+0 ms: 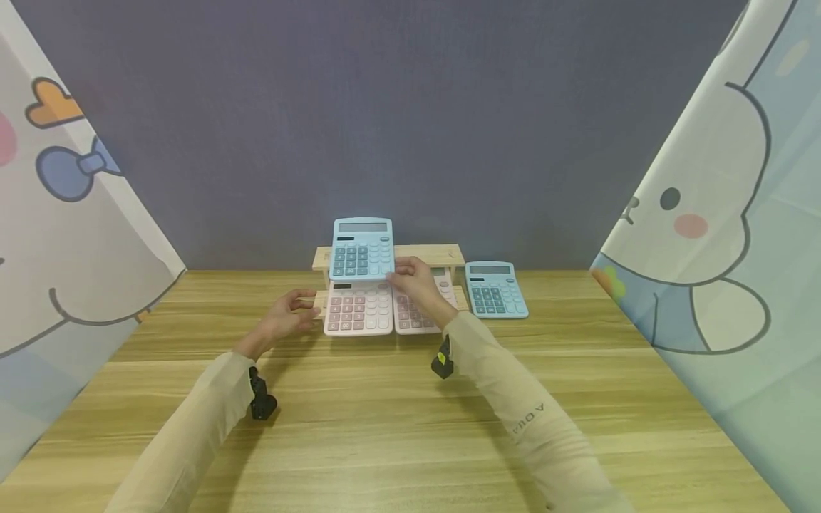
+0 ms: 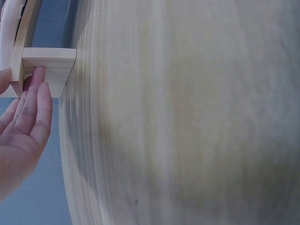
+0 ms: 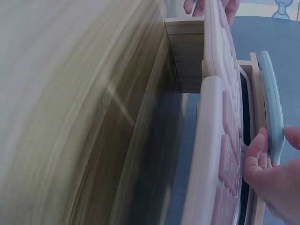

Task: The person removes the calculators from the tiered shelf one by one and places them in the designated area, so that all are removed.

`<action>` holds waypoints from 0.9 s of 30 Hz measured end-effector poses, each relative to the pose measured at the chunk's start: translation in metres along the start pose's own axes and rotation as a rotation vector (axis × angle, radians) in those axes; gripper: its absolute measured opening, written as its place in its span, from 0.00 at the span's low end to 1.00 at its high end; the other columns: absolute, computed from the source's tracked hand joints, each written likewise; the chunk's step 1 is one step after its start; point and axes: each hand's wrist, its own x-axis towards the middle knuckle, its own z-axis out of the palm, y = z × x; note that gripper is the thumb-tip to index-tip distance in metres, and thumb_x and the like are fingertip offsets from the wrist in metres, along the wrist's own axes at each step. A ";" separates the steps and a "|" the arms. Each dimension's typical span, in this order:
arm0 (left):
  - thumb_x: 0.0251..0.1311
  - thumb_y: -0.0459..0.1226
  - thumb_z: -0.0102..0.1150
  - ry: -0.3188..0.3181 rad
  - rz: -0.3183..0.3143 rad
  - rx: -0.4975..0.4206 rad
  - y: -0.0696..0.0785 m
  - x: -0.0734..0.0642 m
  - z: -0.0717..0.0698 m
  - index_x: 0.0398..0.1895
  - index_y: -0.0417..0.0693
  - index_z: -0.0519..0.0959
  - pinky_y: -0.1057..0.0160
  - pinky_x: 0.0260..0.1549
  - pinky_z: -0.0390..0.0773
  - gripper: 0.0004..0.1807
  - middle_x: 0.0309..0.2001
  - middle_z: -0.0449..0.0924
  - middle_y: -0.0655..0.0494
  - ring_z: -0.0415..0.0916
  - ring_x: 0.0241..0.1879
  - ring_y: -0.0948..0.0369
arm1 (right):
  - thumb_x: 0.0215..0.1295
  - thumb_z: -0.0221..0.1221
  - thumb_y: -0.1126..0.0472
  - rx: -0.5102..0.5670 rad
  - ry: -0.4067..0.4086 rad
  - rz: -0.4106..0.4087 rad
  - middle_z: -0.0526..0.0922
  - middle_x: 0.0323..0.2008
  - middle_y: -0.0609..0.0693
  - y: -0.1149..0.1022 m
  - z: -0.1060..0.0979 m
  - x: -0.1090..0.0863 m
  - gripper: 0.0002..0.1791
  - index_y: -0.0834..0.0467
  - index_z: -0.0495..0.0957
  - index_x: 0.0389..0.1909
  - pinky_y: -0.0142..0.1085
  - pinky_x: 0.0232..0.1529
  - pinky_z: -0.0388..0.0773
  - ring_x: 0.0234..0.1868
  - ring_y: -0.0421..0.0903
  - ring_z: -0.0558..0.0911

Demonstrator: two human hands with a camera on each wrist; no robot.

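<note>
We saw a light-blue calculator (image 1: 362, 249) with grey-blue number keys against the left part of the upper tier of a wooden rack (image 1: 430, 251). Pink calculators (image 1: 358, 313) stood below; another blue calculator (image 1: 495, 291) was just right of it. Beyond our wood-grain surface (image 1: 359, 427) rose a dark wall (image 1: 385, 128) between cartoon-printed sheets (image 1: 705, 178). Our right hand (image 1: 420, 286) had its grip clamped on the light-blue calculator's lower right corner; our left hand (image 1: 287, 315) pinched the rack's left end.
</note>
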 end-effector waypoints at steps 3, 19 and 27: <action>0.63 0.35 0.51 -0.003 0.000 -0.003 0.000 0.000 0.000 0.67 0.36 0.51 0.53 0.52 0.76 0.32 0.60 0.59 0.30 0.68 0.55 0.42 | 0.57 0.59 0.68 0.031 0.006 0.017 0.75 0.49 0.57 -0.001 0.002 0.001 0.26 0.61 0.65 0.58 0.31 0.49 0.79 0.48 0.49 0.77; 0.63 0.35 0.51 0.000 0.011 -0.002 0.000 -0.001 0.000 0.67 0.35 0.51 0.52 0.53 0.75 0.32 0.60 0.59 0.30 0.68 0.54 0.41 | 0.57 0.57 0.72 0.162 0.011 0.065 0.76 0.48 0.58 0.000 0.005 0.003 0.26 0.61 0.65 0.58 0.33 0.47 0.80 0.41 0.45 0.78; 0.63 0.35 0.51 -0.002 0.025 0.006 0.000 -0.001 0.000 0.67 0.35 0.52 0.53 0.53 0.76 0.32 0.59 0.59 0.29 0.69 0.53 0.43 | 0.57 0.57 0.71 0.170 0.037 0.082 0.77 0.48 0.56 -0.001 0.006 0.001 0.26 0.60 0.66 0.58 0.31 0.48 0.79 0.42 0.45 0.79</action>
